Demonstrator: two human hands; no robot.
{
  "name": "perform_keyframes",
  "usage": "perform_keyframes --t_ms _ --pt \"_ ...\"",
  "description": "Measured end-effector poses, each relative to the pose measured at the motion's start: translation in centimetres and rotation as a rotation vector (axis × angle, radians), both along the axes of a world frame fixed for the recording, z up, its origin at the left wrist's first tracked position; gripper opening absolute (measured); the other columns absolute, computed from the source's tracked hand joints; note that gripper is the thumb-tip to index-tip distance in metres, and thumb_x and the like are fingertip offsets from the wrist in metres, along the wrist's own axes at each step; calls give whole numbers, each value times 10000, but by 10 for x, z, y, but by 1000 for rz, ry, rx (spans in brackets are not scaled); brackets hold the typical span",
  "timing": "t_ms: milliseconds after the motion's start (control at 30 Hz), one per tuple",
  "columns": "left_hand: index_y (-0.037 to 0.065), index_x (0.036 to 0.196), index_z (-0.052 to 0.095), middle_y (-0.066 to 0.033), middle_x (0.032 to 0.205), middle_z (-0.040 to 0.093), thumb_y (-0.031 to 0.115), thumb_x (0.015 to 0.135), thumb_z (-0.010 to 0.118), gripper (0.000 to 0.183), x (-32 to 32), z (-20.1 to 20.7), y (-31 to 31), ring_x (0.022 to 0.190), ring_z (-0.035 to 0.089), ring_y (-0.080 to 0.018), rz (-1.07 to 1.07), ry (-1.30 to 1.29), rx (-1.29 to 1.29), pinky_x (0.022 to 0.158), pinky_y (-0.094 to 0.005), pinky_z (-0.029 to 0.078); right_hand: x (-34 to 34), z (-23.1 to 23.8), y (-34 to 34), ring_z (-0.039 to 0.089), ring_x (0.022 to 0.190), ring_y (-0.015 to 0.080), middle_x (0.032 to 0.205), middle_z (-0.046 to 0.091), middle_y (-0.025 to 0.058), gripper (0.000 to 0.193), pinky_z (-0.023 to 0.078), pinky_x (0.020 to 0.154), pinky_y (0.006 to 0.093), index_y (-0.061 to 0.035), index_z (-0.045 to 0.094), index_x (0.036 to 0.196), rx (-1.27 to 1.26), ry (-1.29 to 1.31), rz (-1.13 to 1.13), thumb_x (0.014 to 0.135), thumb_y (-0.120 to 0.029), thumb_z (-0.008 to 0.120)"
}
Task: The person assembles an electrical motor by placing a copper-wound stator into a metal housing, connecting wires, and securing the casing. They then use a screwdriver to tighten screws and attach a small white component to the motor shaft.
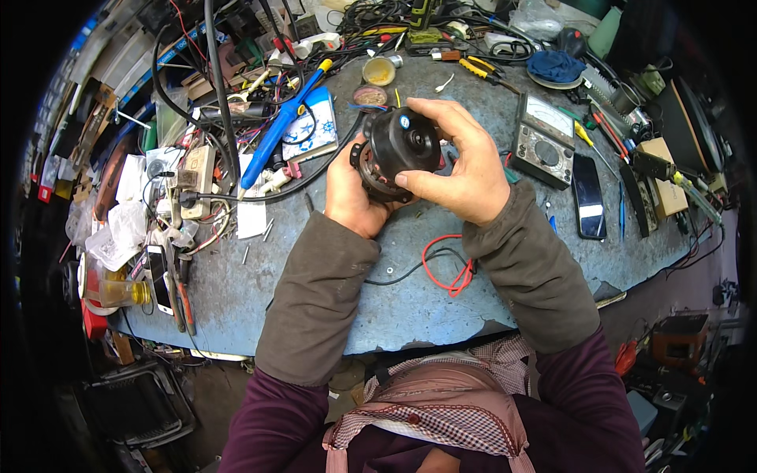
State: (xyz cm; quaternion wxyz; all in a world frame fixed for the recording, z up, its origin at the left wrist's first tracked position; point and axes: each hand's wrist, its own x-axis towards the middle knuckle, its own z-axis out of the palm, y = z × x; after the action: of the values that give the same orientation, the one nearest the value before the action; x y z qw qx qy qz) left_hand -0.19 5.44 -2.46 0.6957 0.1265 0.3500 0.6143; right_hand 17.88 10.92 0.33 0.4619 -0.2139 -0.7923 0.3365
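Note:
Between my two hands I hold a round black electric motor point(404, 143) above the blue-grey worktop point(331, 276). My left hand point(352, 193) cups it from the left and below, fingers mostly hidden under the housing. On its right side my right hand point(465, 162) grips it, thumb on the near edge and fingers over the far top. A few thin coloured wires point(398, 97) stick up behind the motor. Red and black test leads point(451, 272) lie looped on the worktop below my right hand.
An analog multimeter point(544, 142) and a dark smartphone point(588, 197) lie to the right. On the left are a long blue tool point(284, 122), a white phone point(160, 277) and pliers point(185, 296). Small round tins point(379, 72) stand beyond the motor. Tangled cables point(367, 27) crowd the far edge.

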Motion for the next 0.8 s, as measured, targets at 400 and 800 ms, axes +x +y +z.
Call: perform_keyframes --t_ms 400,800 --pt "107 1328 689 -115 1237 772 486 1118 369 539 1 1 -1 1059 768 -301 -24 145 23 805 -519 641 10 4 12 701 1197 341 1294 683 196 821 558 1047 396 41 666 1375 -14 -80 78 645 -187 965" --pt "18 1327 667 -152 1234 777 417 1149 434 495 -2 -15 6 1112 772 -284 54 39 56 996 -449 629 1 -10 10 695 1223 321 1324 688 170 887 546 1069 388 25 645 1416 -4 -174 139 626 -167 1000"
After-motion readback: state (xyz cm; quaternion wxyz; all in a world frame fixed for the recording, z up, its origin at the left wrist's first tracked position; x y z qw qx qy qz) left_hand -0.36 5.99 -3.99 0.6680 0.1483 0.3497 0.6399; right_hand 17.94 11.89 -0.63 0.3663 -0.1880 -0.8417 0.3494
